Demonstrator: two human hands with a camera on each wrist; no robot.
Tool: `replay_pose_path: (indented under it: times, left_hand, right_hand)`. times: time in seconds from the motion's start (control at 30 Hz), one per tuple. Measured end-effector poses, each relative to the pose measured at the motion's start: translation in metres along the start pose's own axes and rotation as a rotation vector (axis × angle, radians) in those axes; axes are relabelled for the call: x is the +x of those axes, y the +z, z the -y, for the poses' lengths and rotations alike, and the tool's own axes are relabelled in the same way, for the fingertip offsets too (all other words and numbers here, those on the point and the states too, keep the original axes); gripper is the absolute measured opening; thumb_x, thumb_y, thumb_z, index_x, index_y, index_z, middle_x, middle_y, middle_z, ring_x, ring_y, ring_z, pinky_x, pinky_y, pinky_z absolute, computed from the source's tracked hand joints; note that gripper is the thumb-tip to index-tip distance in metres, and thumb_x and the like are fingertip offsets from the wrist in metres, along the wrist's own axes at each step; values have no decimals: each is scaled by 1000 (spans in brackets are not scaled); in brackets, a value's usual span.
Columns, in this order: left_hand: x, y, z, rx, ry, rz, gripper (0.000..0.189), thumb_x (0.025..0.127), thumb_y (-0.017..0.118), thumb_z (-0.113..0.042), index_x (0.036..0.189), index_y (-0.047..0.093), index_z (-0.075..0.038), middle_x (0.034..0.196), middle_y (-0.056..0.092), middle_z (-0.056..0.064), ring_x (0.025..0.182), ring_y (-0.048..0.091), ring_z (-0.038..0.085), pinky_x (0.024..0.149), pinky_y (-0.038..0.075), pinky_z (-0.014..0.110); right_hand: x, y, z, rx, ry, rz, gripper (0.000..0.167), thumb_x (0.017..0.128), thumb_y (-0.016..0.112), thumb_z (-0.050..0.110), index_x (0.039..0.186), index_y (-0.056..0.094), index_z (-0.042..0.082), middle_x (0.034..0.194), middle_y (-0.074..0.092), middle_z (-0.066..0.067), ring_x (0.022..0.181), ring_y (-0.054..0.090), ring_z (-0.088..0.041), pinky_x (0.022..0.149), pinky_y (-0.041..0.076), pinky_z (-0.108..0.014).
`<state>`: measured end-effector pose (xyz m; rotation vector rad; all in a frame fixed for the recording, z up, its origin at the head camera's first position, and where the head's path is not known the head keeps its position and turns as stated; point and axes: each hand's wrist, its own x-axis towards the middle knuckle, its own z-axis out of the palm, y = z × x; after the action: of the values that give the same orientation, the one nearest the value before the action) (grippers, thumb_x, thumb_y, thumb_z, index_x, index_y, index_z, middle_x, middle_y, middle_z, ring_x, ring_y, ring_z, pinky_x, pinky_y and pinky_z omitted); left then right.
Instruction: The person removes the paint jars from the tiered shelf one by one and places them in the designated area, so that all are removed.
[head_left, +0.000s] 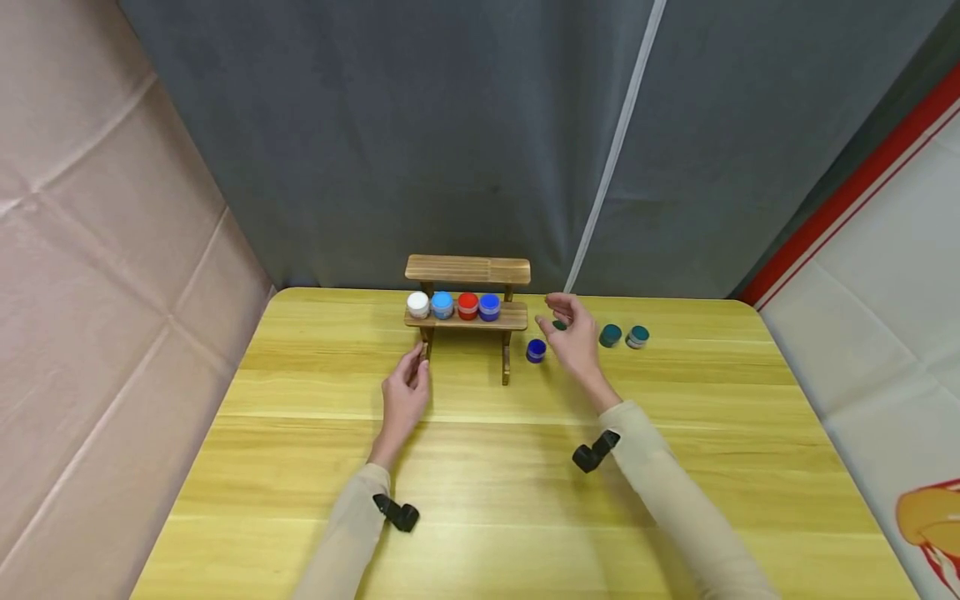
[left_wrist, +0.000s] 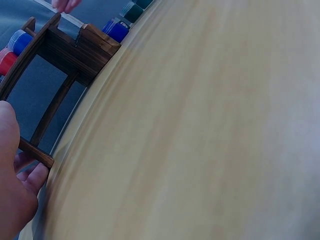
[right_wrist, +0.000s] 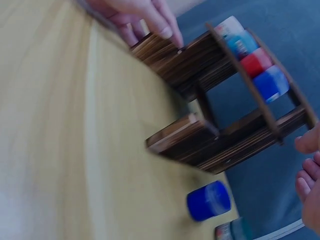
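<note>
A small two-tier wooden rack (head_left: 467, 269) stands near the back of the table. Along its lower shelf sit a white jar (head_left: 418, 305), a light blue jar (head_left: 442, 306), a red jar (head_left: 468, 307) and a dark blue jar (head_left: 490, 307). My left hand (head_left: 406, 396) grips the foot of the rack's left leg between thumb and fingers. To the right of the rack, my right hand (head_left: 576, 340) hovers with loosely bent fingers and nothing between them. Another blue jar (head_left: 536, 351) stands on the table beside it, and a dark green jar (head_left: 559, 325) is partly hidden behind its fingers.
Two teal-lidded jars, one nearer (head_left: 610, 335) and one farther right (head_left: 637, 337), stand right of my right hand. A grey curtain (head_left: 375, 150) hangs behind the table's back edge. Pale wall coverings flank the wooden table (head_left: 480, 500).
</note>
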<state>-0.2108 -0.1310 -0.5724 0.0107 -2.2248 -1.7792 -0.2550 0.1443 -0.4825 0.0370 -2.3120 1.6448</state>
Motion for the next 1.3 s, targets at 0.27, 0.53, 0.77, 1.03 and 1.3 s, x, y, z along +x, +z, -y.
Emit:
replay_pose_path:
  times: [0.27, 0.53, 0.77, 1.03, 1.3]
  left_hand:
    - [0, 0, 0, -9, 3, 6, 38, 101, 60, -7, 139, 60, -7, 139, 62, 20, 124, 64, 35, 97, 57, 21]
    - [0, 0, 0, 1, -9, 4, 38, 101, 59, -5, 139, 60, -5, 137, 62, 22, 124, 64, 35, 98, 57, 20]
    - [0, 0, 1, -3, -1, 9, 38, 101, 59, -5, 139, 60, -4, 137, 62, 23, 124, 64, 36, 98, 57, 21]
    - [1, 1, 2, -6, 4, 7, 38, 101, 59, -5, 139, 60, -5, 137, 62, 22, 125, 63, 36, 98, 56, 20]
    - [2, 1, 1, 1, -8, 7, 38, 101, 59, -4, 139, 60, -5, 135, 63, 24, 124, 64, 36, 98, 57, 21]
  right_hand:
    - [3, -1, 27, 62, -36, 19, 37, 92, 71, 0, 127, 61, -7, 130, 65, -26, 124, 61, -38, 112, 52, -47]
    - [-13, 5, 79, 97, -58, 88, 38, 91, 68, -6, 126, 57, -17, 129, 62, -34, 124, 59, -46, 113, 50, -55]
    - [-15, 16, 86, 104, -63, 131, 37, 91, 68, -7, 124, 57, -18, 128, 61, -36, 121, 59, -50, 111, 50, -57]
    - [-2, 32, 58, 96, -41, 170, 40, 90, 75, 1, 127, 62, -8, 129, 66, -26, 120, 63, -41, 111, 53, -49]
    - [3, 49, 45, 72, -13, 198, 45, 87, 76, -3, 129, 61, -6, 134, 64, -23, 125, 62, -36, 112, 53, -42]
